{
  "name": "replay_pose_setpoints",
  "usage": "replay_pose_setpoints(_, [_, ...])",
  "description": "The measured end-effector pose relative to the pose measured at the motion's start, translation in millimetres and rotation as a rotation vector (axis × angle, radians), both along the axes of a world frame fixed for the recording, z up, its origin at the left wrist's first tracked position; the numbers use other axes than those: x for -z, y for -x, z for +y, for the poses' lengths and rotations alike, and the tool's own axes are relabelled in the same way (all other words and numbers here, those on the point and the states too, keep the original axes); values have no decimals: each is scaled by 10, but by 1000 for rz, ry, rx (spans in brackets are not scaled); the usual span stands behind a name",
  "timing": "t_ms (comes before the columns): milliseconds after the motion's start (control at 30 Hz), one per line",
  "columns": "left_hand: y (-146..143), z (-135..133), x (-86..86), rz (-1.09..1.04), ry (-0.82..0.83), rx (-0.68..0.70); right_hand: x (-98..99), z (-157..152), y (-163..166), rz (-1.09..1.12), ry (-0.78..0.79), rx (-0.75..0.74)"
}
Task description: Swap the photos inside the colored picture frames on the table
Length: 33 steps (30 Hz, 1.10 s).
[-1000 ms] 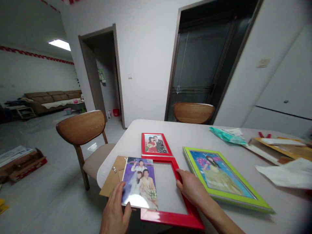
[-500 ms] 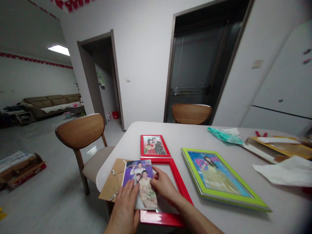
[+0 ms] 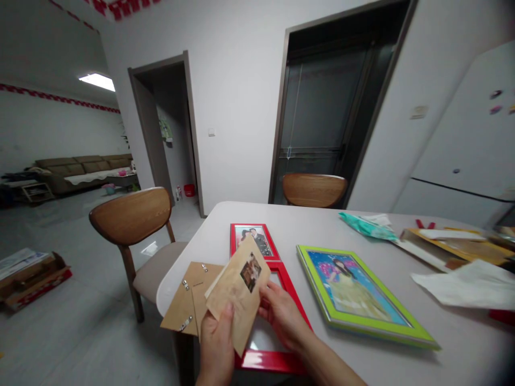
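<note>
Above the table, a small stack of photo prints (image 3: 237, 297) is tilted up, its tan face with a small dark picture towards me. A second layer shows along its left edge. My left hand (image 3: 217, 338) grips the lower left side, thumb on the tan face. The right edge is pinched by my right hand (image 3: 281, 313). Below them lies an open red picture frame (image 3: 277, 360), partly covered by the prints and my hands. A brown backing board (image 3: 175, 308) with metal clips rests to the left. Behind, the prints overlap a smaller red frame (image 3: 265, 241) holding a couple's picture.
A lime-green framed picture (image 3: 354, 289) lies at the right on the white table (image 3: 306, 225). Beyond it are a teal wrapper (image 3: 366, 226), white paper (image 3: 466, 284) and a yellow envelope (image 3: 483, 246). Wooden chairs stand left (image 3: 132, 214) and behind (image 3: 314, 188).
The prints have been lifted and tilted off the frame. The colourful group photo no longer shows; a tan face does. My left hand went from lying flat to gripping.
</note>
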<state>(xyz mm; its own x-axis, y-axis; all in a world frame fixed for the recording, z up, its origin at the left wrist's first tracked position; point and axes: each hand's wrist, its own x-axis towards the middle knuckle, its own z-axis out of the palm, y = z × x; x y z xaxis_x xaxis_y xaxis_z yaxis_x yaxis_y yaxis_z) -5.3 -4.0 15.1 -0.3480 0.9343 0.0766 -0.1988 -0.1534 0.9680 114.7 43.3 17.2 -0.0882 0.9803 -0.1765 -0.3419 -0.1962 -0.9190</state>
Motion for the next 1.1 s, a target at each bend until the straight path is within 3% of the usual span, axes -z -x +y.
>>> replay_pose_setpoints(100, [-58,26,47,-113,19,123,20,46,-169,97,-54,42])
replay_pose_setpoints(200, [17,88,67,-115,33,185,-2,126,-384,-2,-22,58])
replay_pose_setpoints(267, [87,116,98,33,37,202,7,182,-498,-110,5,47])
replay_pose_setpoints(433, [137,67,188,678,19,293,106,284,-557,-253,1,-16])
replay_pose_setpoints(567, [109,22,203,932,14,375,169,358,-553,-395,-39,-30])
replay_pose_setpoints(767, [108,26,190,1044,12,408,178,402,-635,-617,-50,15])
replay_pose_setpoints(1100, [94,25,134,1141,10,462,117,374,-633,-793,-85,-35])
